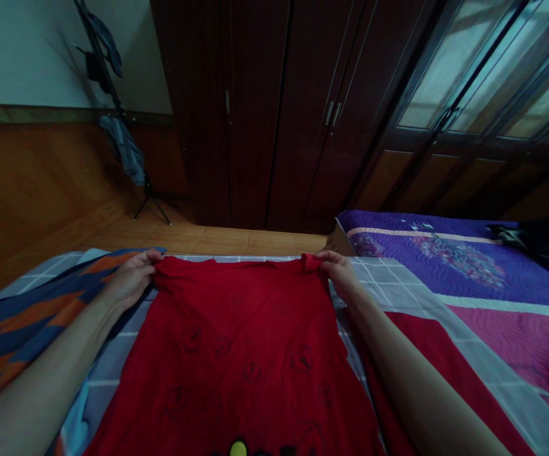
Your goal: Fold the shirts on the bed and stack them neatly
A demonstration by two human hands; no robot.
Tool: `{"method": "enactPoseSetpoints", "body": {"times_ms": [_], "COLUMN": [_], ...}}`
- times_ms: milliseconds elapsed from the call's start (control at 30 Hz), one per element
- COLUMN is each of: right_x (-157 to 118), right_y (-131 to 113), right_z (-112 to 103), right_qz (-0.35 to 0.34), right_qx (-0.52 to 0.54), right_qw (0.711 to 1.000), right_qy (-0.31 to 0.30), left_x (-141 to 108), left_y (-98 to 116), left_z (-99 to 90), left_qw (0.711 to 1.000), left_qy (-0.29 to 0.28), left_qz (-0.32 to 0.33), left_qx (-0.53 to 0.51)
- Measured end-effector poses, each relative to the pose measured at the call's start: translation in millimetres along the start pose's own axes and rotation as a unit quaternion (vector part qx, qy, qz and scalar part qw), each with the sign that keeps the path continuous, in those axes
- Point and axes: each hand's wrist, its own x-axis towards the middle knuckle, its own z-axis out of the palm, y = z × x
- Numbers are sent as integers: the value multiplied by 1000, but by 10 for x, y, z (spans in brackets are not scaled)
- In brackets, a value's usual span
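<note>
A red shirt (250, 329) with dark printed figures is spread out in front of me on a grey checked bedsheet (388, 272). My left hand (134, 275) pinches its far left corner between thumb and fingers. At the far right corner, my right hand (338, 272) grips a small bunched bit of the fabric. The far edge runs fairly straight between both hands. A yellow spot of print shows near the bottom of the view, where the shirt's near end is cut off. More red cloth (421, 342) lies under and beyond my right forearm.
An orange and blue patterned cloth (50, 310) lies at the left. A purple and pink mattress (426, 253) adjoins on the right, with a black garment (544, 240) on it. Beyond stand a dark wardrobe (265, 114) and a coat stand (98, 57) with hanging items.
</note>
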Motion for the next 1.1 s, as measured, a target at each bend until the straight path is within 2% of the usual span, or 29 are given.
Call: {"method": "enactPoseSetpoints", "body": {"times_ms": [100, 167, 267, 333, 400, 433, 467, 533, 600, 633, 733, 800, 933, 1100], "right_x": [-66, -115, -196, -248, -275, -271, -253, -173, -57, 0, 118, 139, 124, 156], "right_y": [-140, -241, -392, -497, -582, -601, -598, -508, -321, -208, 95, 210, 262, 243], "right_z": [-86, -138, -195, -225, -242, -241, -232, -191, -140, -119, -96, -102, -111, -113], "right_qz": [16, 41, 92, 99, 55, 17, -24, -81, -80, -65, -27, -19, -19, -5], "right_qx": [-7, -31, -111, -158, -167, -161, -161, -193, -252, -286, -363, -405, -454, -484], "right_qw": [997, 987, 938, 896, 884, 895, 919, 961, 964, 956, 929, 911, 888, 874], "right_qy": [-78, -152, -316, -404, -433, -415, -360, -180, -16, 27, 65, 73, 68, 54], "left_x": [-28, -69, -132, -144, -121, -98, -72, -17, 25, 38, 56, 60, 75, 94], "left_y": [56, 127, 240, 293, 308, 295, 266, 163, 19, -54, -211, -244, -226, -260], "left_z": [-118, -201, -296, -330, -324, -301, -262, -150, -25, 27, 110, 110, 74, 55], "left_qw": [993, 977, 946, 937, 950, 965, 981, 998, 999, 998, 994, 989, 968, 918], "left_qy": [-106, -189, -285, -309, -274, -231, -170, -40, 38, 50, 46, 44, 28, 23], "left_qz": [-60, -100, -127, -122, -108, -95, -77, -38, -18, -21, -38, -38, -22, -11], "left_qx": [-7, 21, 80, 107, 103, 83, 56, 12, 13, 29, 93, 139, 247, 396]}}
